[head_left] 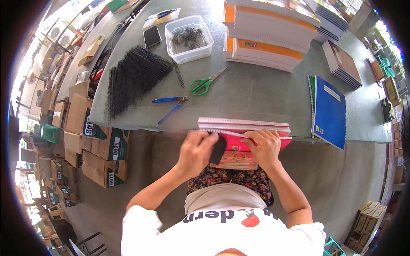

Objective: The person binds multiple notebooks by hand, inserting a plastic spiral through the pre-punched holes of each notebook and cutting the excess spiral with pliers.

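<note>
Against the table's near edge stand pink-red notebooks [239, 144], their white page edges and hole-punched side facing up. My right hand [265, 147] is closed on the nearest notebook, with the fingers over its top edge. At the left end of that edge, my left hand [194, 151] is pinched and slightly blurred; what its fingertips hold is hidden. A flat black piece [219, 149] hangs beside it, its kind unclear. Beneath lies a flowered stack [237, 160] near my lap. Ahead on the table are blue-handled cutters [171, 104] and green-handled scissors [203, 86].
Black binding coils [134, 79] lie fanned out at the left, near a clear plastic tub [190, 55] and a phone-like black slab [152, 37]. Tall notebook stacks [269, 30] fill the back. A blue notebook [329, 111] overhangs the right front edge. Cardboard boxes [102, 166] stand left.
</note>
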### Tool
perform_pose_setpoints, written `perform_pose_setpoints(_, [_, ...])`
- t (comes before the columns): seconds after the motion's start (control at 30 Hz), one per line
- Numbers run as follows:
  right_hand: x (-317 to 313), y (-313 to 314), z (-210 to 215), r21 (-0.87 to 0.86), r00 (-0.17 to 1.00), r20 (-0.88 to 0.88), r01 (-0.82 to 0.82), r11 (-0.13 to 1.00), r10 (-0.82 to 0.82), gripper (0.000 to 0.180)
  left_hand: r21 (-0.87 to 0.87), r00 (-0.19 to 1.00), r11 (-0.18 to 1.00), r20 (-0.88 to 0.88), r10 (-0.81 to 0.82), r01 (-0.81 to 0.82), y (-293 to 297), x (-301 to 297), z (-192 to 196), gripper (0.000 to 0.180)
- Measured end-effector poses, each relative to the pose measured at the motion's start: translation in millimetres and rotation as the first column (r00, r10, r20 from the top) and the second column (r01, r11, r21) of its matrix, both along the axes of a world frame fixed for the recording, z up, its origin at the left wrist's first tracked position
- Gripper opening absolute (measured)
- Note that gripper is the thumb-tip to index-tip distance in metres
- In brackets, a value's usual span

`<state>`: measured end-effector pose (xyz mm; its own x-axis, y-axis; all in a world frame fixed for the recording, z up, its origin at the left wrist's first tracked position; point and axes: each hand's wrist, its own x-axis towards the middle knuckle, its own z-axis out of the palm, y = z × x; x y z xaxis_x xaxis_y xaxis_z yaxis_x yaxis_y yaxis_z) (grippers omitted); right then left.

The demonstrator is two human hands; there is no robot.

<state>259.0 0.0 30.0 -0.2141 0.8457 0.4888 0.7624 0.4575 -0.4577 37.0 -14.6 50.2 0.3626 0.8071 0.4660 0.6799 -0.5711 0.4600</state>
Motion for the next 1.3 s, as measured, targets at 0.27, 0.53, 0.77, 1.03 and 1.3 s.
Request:
perform_pose_setpoints(0.27, [0.4, -1.4, 1.1, -0.020, 1.000, -0.003, 0.001, 1.000, -0.002, 0.015, -0.090, 0.999, 0.995, 0.017, -0.049, 0.050, -8.7, 3.6, -19.3, 0.037])
perform_pose_setpoints(0.53, [2.6, -0.8, -5.0, 0.023, 0.998, -0.057, -0.001, 1.000, 0.002, 0.011, -0.186, 0.988, 0.970, 0.008, -0.156, 0.155, -1.2, 21.8, -0.1, 0.029])
perform_pose_setpoints(0.77, [18.3, -10.8, 16.0, -0.126, 0.997, 0.063, -0.040, 0.991, 0.049, 0.020, -0.011, 0.998, 0.999, -0.033, -0.053, 0.052, 3.2, 31.4, 3.8, 0.025])
perform_pose_setpoints(1.03, [99.9, -17.7, -13.9, -0.578, 0.543, -0.766, -0.348, 0.738, -0.343, 0.027, -0.080, 0.978, 0.976, -0.024, -0.207, 0.205, 7.5, 52.1, 4.6, 0.027])
perform_pose_setpoints(1.3, [91.6, -16.1, -16.4, -0.493, 0.427, -0.844, -0.378, 0.784, -0.325, 0.019, -0.024, 0.988, 0.989, 0.059, -0.145, 0.146, 13.1, 71.0, 14.9, 0.030])
